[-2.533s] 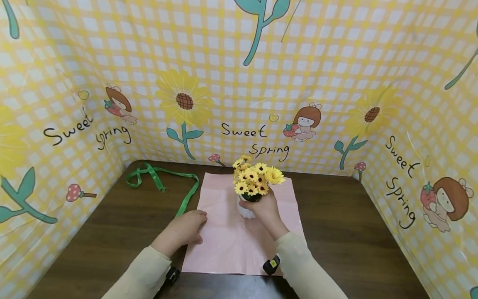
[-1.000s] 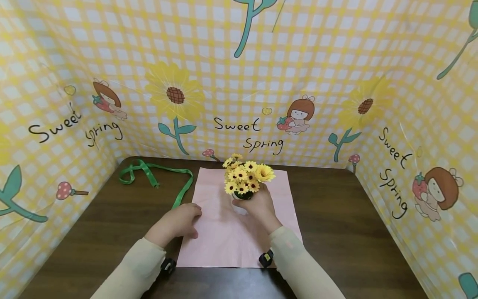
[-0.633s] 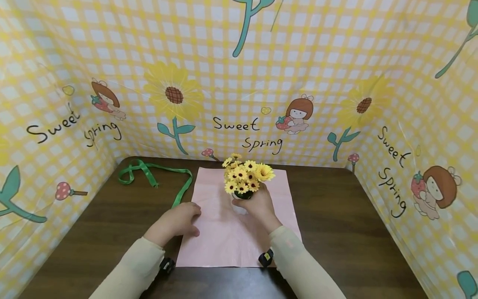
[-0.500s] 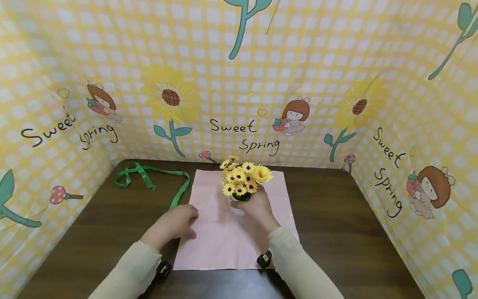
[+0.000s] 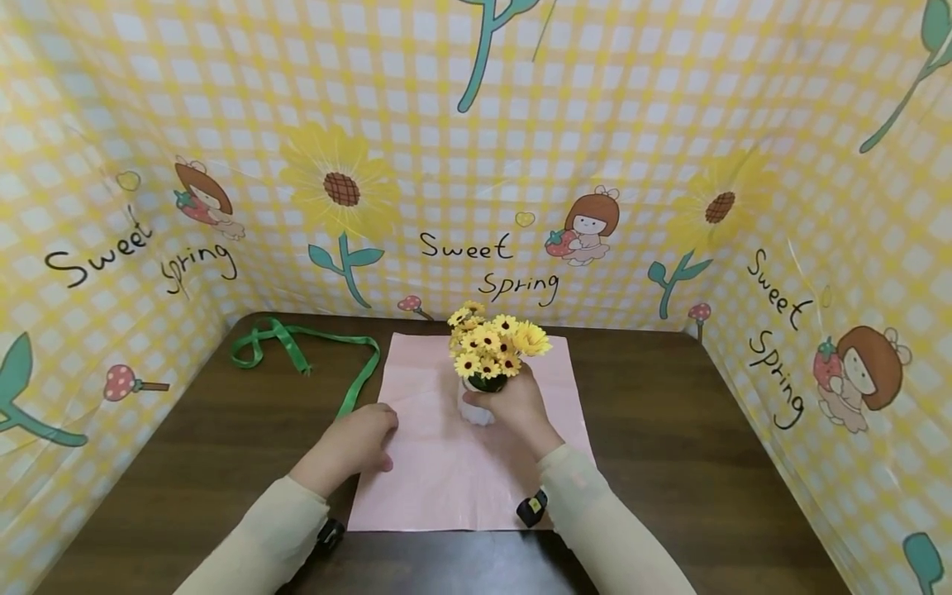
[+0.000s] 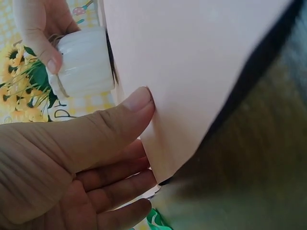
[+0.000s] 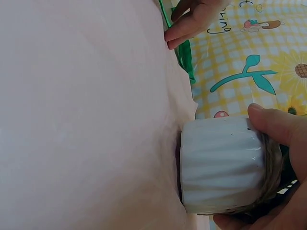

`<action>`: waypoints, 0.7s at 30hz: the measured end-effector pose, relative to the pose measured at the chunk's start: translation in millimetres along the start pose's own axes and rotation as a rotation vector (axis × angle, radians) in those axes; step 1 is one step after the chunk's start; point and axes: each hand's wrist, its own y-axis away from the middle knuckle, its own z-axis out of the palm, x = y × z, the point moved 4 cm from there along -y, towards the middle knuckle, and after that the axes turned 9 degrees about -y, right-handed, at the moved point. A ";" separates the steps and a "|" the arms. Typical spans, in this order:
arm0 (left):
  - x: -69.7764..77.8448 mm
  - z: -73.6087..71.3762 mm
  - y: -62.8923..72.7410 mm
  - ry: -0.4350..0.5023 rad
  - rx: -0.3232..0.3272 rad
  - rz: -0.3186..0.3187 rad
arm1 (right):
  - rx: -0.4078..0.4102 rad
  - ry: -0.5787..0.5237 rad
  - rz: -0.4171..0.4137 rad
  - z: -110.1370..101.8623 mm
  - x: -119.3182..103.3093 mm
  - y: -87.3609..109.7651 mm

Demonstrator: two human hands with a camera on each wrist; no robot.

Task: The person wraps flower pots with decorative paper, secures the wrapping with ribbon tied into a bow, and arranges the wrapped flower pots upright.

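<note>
My right hand [image 5: 516, 405] grips a white ribbed flower pot [image 7: 220, 165] near its rim, where twine is wound around it. Yellow artificial flowers [image 5: 487, 343] with dark centres stand up out of the pot, above green leaves. A dark shadow line runs between the pot's base and the pink wrapping paper [image 5: 431, 487] beneath. On the paper's left edge rests my left hand [image 5: 353, 446], its fingers loosely spread. In the left wrist view, that hand's thumb [image 6: 139, 98] touches the paper's edge, with the fingers just beyond it.
A green ribbon [image 5: 360, 380] lies in a loose loop at the back left of the dark wooden table [image 5: 669, 463], one end passing behind my left hand. A yellow checked cloth [image 5: 446, 190] walls in the back and both sides.
My right hand has shifted the flower pot slightly right, and more of its white side shows than half a second ago. The left hand stays on the paper's edge.
</note>
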 end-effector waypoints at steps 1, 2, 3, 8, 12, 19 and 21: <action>0.6 0.2 -0.2 -0.007 -0.004 -0.002 | 0.002 0.001 0.001 -0.7 0.0 0.4; 1.0 0.6 -0.5 -0.013 -0.008 -0.004 | 0.002 -0.001 0.002 -1.4 -0.2 0.7; 1.3 1.1 -0.6 -0.019 -0.011 -0.009 | 0.002 -0.006 0.001 -1.8 -0.4 1.1; 0.4 2.8 -0.1 -0.028 -0.022 -0.028 | 0.001 -0.051 0.024 -2.7 1.6 3.5; -0.5 3.0 0.5 -0.022 -0.023 -0.025 | 0.013 -0.110 0.044 -4.7 6.9 4.8; -2.8 -2.5 -12.5 0.042 -0.062 -0.034 | 0.030 -0.119 0.044 -10.0 11.2 5.0; -0.4 -6.6 -20.6 0.052 -0.055 -0.057 | 0.021 -0.123 0.041 -10.5 11.6 5.2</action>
